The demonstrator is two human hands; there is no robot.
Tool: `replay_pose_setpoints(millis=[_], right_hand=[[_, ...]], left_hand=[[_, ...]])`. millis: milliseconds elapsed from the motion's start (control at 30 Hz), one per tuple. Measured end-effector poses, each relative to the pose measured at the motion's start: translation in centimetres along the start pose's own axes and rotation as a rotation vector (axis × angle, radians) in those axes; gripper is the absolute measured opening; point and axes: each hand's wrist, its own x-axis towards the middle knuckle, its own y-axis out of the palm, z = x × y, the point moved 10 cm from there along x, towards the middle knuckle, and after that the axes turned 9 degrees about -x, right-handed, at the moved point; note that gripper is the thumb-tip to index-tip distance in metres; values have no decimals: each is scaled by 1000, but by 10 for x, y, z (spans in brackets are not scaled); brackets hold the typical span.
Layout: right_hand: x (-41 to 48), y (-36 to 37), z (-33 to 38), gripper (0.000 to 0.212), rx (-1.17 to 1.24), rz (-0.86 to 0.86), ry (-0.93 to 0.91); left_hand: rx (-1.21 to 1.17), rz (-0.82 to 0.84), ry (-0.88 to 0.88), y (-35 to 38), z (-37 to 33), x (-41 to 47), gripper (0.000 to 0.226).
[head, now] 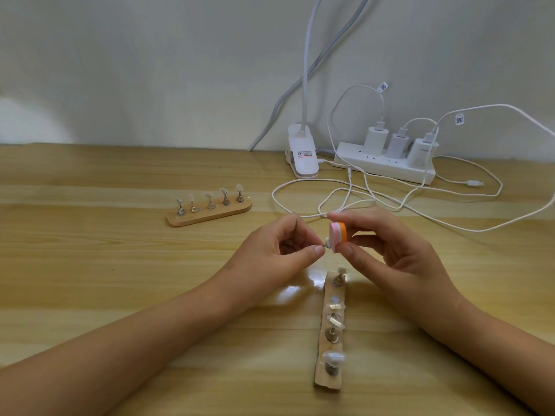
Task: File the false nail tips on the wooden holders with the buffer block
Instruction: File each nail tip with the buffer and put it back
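Head view: we're at the wooden table (90, 265), with two holders on it. The far wooden holder (210, 216) sits well apart, up-left of the hands, with five tips standing on it. The near wooden holder (329, 379) lies lengthwise just below the hands, between the forearms.

Right hand (390, 250) grips the buffer block (339, 234) between thumb and fingers, pink face turned left. Left hand (276, 250) pinches a small stand carrying a nail tip (328, 243) between thumb and forefinger, other fingers curled. The tip touches the block's lower left face, and both seem to be held over the near holder's far end.

We judge we're filing this one tip. To do it well:
- pinch firm and low on the stand
- block face flat on the tip
- short, light strokes
- turn the tip to reach its edges

Too much pressure and the tip likely pops off its stand.
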Motion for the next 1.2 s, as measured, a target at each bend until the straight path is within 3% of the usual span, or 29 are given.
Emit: replay_pose_setpoints(millis=[1200], right_hand=[[-2, -4, -11, 30, 81, -34, 121]], left_hand=[[-12, 27, 8, 4, -4, -2, 8]])
